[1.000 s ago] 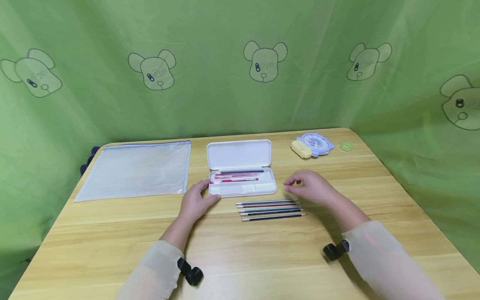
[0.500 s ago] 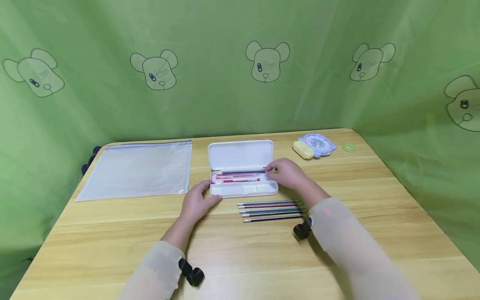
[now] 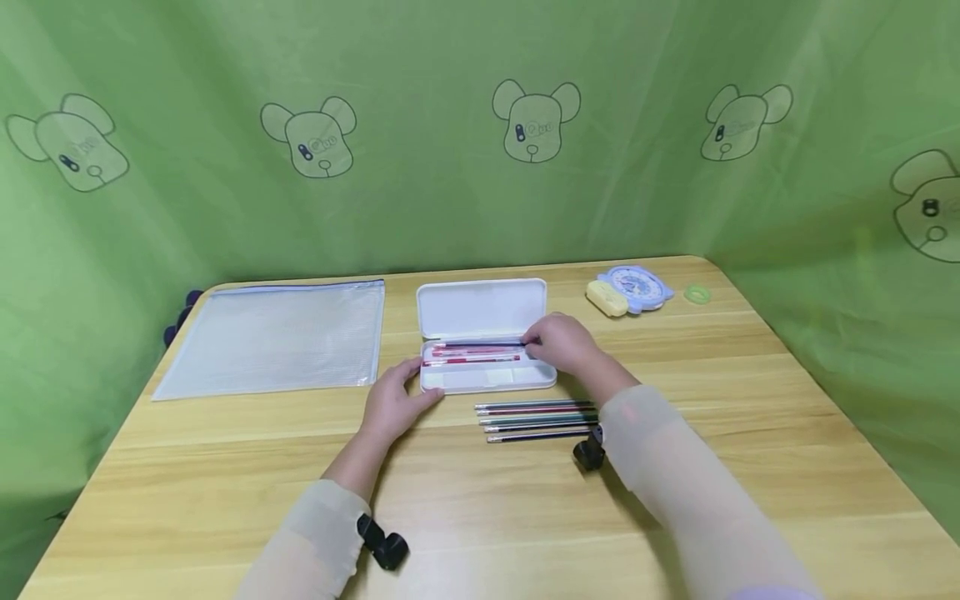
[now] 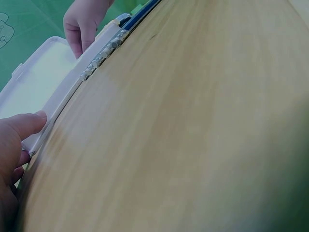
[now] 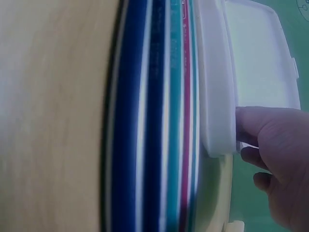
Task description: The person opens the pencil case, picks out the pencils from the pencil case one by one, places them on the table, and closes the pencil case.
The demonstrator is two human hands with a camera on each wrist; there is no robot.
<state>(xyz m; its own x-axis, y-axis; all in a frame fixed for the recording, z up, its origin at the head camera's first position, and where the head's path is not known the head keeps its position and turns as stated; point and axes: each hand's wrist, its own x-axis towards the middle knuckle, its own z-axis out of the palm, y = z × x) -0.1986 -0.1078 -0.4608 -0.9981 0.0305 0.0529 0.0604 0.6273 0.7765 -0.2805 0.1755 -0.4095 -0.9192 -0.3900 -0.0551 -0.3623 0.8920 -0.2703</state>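
A white pencil case lies with its lid raised, holding a dark pencil and several pink and red pens. My left hand grips the case's left end, thumb at the front edge and fingers at the side. Over the right end of the case, my right hand pinches the tip of the dark pencil. In the right wrist view the case wall hides those fingertips. Several pencils lie in a row on the table in front of the case, partly under the right wrist.
A clear zip pouch lies flat at the left. At the back right are a yellow block-shaped item, a blue round-faced item and a green ring. Green curtain surrounds the wooden table.
My right hand has moved left from beside the case to the dark pencil's end inside it, then slightly further left. The left hand has stayed on the case.
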